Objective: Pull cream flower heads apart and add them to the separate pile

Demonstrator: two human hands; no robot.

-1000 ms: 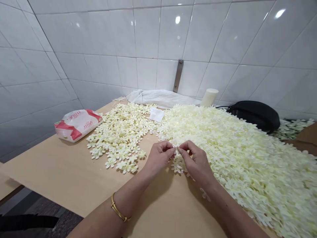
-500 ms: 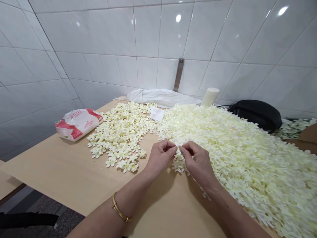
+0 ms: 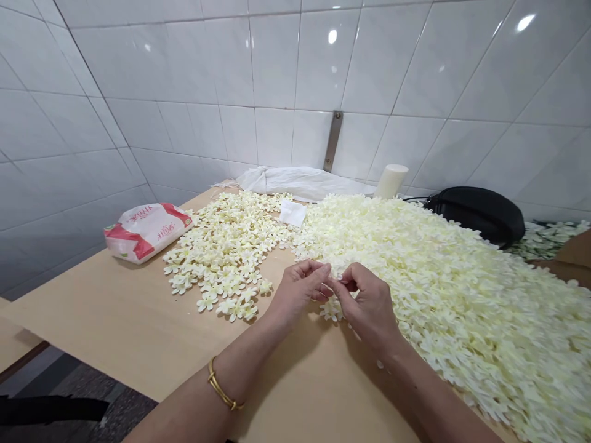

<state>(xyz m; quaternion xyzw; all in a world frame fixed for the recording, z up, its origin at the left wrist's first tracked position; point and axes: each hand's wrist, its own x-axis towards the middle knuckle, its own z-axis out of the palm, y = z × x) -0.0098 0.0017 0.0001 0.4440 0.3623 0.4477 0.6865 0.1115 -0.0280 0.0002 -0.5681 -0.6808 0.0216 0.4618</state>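
Observation:
My left hand [image 3: 302,286] and my right hand [image 3: 365,300] meet over the table at the front edge of a large heap of pale artificial flowers [image 3: 443,289]. Both are closed in a pinch, thumbs and forefingers touching at the tips. They hold a small white artificial flower, now almost wholly covered by the fingers. Left of my hands lies a looser spread of cream artificial flowers [image 3: 231,246] with yellowish centres. A few more flowers show just under my fingertips.
A pink-and-white tissue pack [image 3: 148,232] lies on the wooden table [image 3: 120,320] at left. Behind the flowers are a white paper piece [image 3: 292,213], a white plastic sheet [image 3: 300,182], a cream cylinder [image 3: 391,181] and a black case [image 3: 482,214]. A tiled wall closes the back.
My left thumb has moved up and my right fingertips slightly down and inward. The white flower that showed between the fingertips is now mostly hidden.

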